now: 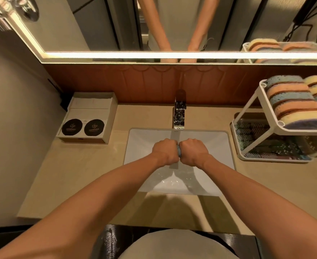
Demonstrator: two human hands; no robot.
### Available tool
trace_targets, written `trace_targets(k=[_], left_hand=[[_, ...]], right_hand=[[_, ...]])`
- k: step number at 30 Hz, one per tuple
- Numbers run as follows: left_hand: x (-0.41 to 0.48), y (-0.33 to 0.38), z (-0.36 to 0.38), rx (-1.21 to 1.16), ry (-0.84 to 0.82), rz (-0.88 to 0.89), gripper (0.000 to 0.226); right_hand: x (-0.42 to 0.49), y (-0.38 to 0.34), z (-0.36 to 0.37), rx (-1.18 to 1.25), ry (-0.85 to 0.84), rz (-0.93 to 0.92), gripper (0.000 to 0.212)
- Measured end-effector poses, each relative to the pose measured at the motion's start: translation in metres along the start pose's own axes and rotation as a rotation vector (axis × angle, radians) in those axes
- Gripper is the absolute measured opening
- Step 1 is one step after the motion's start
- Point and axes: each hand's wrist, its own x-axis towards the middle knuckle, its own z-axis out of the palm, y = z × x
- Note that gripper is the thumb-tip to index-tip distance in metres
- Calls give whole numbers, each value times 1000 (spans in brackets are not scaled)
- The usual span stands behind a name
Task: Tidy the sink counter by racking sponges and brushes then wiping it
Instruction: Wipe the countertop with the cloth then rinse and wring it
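**Status: racking appears complete; wiping not yet begun**

The left hand point(164, 149) and the right hand point(193, 150) are both clenched into fists, knuckles almost touching, above the middle of the sink point(141, 139). A small blue-grey item point(179, 151) is gripped between them; only a thin edge shows, so whether it is a cloth or a sponge cannot be determined. The posture suggests wringing or squeezing over the basin, directly in line with the faucet point(179, 113). Whether water is running cannot be told.

To the right, a white two-tier rack point(247, 109) stands on the table point(90, 165). Its upper tier holds a row of striped sponges point(292, 101), packed side by side. The lower tier holds dark bristled items point(266, 139), probably the brushes, though detail is unclear.

To the left, a box of folded paper and round black labels point(87, 118) sits against the back panel.

Assessment: no loose sponge or brush is visible on the table, so the racking stage appears done. The remaining stage is wiping the table surface, judged to follow once the gripped item is ready.
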Motion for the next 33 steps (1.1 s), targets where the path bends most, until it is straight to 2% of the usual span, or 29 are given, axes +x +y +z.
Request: trace_targets(k=[6, 10, 14, 16, 18, 22, 24, 26, 27, 29, 31, 33], left_hand=[[-1, -3, 7, 199, 78, 101, 28], [-1, -10, 8, 272, 104, 126, 31], [-1, -5, 9, 314, 109, 173, 30], [-1, -6, 8, 279, 136, 164, 30], [-4, -7, 9, 198, 159, 132, 29], [-5, -20, 21, -90, 146, -28, 24], [-1, -29, 23, -165, 164, -79, 41], [0, -34, 24, -343, 182, -137, 50], [-1, -35, 24, -454, 179, -167, 51], [-6, -33, 24, -608, 166, -176, 54], [-10, -27, 23, -703, 157, -94, 43], [-15, -20, 22, -793, 143, 36, 31]], right_hand=[[0, 0, 5, 120, -56, 62, 20], [-1, -6, 5, 214, -100, 75, 7], [-2, -2, 5, 269, -169, 113, 16], [-2, -2, 0, 278, -184, 108, 14], [-5, 1, -3, 246, -128, 68, 6], [-10, 7, 4, 370, 12, -24, 34], [-12, 12, 10, 584, 54, -76, 58], [-18, 13, 9, 973, 81, 17, 74], [-20, 10, 6, 1179, 74, 87, 74], [-20, 3, 2, 1463, -12, 195, 58], [-18, -4, 0, 1518, -42, 197, 51], [-17, -12, -2, 1516, 1, 185, 47]])
